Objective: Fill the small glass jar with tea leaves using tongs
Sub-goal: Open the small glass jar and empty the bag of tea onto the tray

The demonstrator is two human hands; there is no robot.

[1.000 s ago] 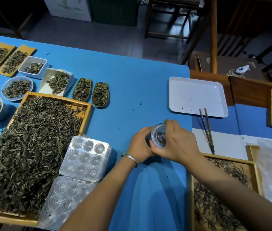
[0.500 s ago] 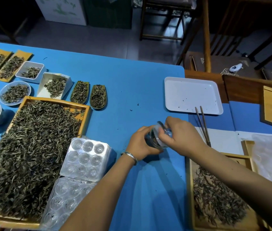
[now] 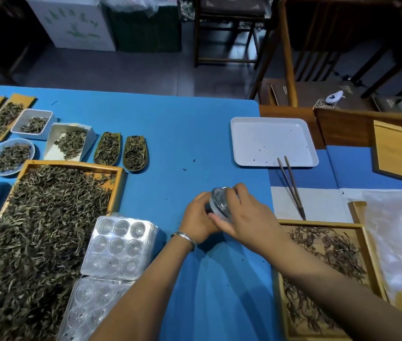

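A small glass jar [image 3: 219, 201] is held over the blue table [image 3: 182, 134] between both hands, tilted on its side. My left hand [image 3: 198, 219] grips its body from the left. My right hand [image 3: 246, 217] wraps its clear lid end from the right. Most of the jar is hidden by fingers. The thin metal tongs [image 3: 291, 185] lie untouched to the right, tips resting at the white tray's [image 3: 239, 134] front edge. A wooden tray with tea leaves [image 3: 323, 267] sits under my right forearm.
A large wooden tray heaped with tea leaves [image 3: 47, 232] fills the left. A clear plastic blister tray [image 3: 111, 264] lies open beside it. Several small dishes and scoops of leaves [image 3: 72, 141] line the far left. A plastic bag [image 3: 399, 232] lies at the right edge.
The jar was upright with its top toward me; now it is tilted sideways, and my right hand has shifted over its lid end. Both hands stay on it.
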